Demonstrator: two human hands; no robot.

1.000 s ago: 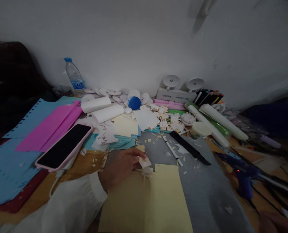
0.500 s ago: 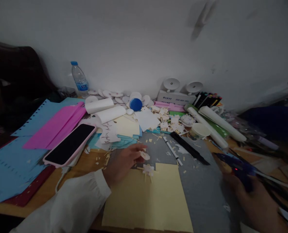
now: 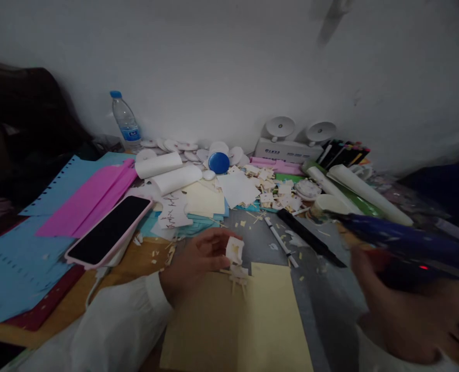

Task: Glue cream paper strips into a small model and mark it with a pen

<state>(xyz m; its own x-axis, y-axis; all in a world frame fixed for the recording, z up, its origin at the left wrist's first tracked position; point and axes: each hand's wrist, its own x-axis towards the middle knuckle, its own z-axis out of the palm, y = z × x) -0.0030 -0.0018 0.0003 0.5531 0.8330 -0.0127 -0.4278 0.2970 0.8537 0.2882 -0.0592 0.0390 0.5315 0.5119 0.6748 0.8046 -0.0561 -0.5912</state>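
Pinching a small off-white cut-out point(image 3: 235, 250) between the thumb and fingers of the left hand point(image 3: 200, 261), near the middle of a crowded desk point(image 3: 134, 271). Held just above a small stick-legged figure point(image 3: 238, 273) at the top edge of a yellow sheet point(image 3: 275, 315), too close to tell touching from apart. Gripping a dark blue glue gun point(image 3: 399, 235) in the right hand point(image 3: 411, 310), wrapped around the handle, with a red light point(image 3: 423, 267) glowing on the body and the nozzle pointing left, near a paper cup point(image 3: 329, 202).

Working over a gray mat point(image 3: 322, 294) littered with pale scraps, beside a white pen point(image 3: 281, 242) and a long black bar point(image 3: 310, 237). Facing a heap of stick-and-square pieces point(image 3: 270, 188), some marked with tiny dots.

Printed in dark characters across a white box point(image 3: 287, 151) beneath two round white dishes point(image 3: 280, 125), but too small to read. Handwritten in loose strokes on a white paper scrap point(image 3: 174, 211) beyond the left hand, illegible. Labeled in blue with a white mark, likewise unreadable, on a blue-capped water bottle point(image 3: 124, 116). Bordered at left by a pink-cased phone point(image 3: 109, 230), screen dark, beside magenta paper point(image 3: 84, 201).
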